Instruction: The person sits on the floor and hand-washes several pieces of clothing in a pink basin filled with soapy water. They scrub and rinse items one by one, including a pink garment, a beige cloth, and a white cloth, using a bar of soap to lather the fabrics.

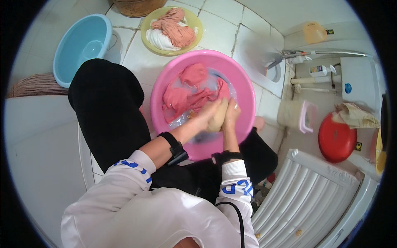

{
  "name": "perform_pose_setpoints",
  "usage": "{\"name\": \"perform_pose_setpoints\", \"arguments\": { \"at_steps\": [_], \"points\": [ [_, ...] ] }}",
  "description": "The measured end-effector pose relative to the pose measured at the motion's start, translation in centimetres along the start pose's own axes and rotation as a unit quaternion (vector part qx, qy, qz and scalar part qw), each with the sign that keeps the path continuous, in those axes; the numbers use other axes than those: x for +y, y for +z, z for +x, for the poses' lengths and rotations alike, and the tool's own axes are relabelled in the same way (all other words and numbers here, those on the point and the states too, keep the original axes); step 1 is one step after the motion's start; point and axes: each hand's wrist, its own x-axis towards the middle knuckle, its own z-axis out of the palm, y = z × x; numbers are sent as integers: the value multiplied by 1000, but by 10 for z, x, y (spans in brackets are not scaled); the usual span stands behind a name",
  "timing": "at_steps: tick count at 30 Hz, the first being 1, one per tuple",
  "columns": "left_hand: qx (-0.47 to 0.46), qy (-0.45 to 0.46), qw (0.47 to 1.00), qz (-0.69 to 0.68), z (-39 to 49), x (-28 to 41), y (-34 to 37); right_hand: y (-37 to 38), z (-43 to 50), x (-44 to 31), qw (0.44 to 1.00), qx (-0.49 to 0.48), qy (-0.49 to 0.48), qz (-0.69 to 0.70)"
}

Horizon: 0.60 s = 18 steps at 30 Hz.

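Observation:
A pink plastic basin (pixel 159 90) stands on the floor between my knees, holding cloudy, sudsy water. Coral-pink wet fabric (pixel 194 100) is bunched in it, partly above the water. Over the basin's right half, my left hand (pixel 209 114) and my right hand (pixel 232 113) press together around a beige, smooth-looking item (pixel 219 117). It is blurred, so I cannot tell whether it is cloth or something firmer. A twisted end of the pink fabric meets my fingertips. Dark fabric (pixel 203 137) shows under the water near the basin's front.
Behind the basin, a yellow-green basin (pixel 145 37) holds pink and white cloths (pixel 178 32). A blue tub (pixel 82 46) stands at left by a string mop (pixel 35 85). A squat toilet (pixel 274 73) lies right, and a ribbed white panel (pixel 310 198) leans at lower right.

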Motion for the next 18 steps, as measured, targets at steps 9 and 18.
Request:
{"name": "perform_pose_setpoints", "arguments": {
  "at_steps": [9,18],
  "points": [
    [-101,153,983,-15,2,-1,-22,-35,17,-24,910,-8,35,414],
    [-6,80,959,-271,33,-14,-9,3,-70,-50,813,-40,-566,-133]
  ]
}}
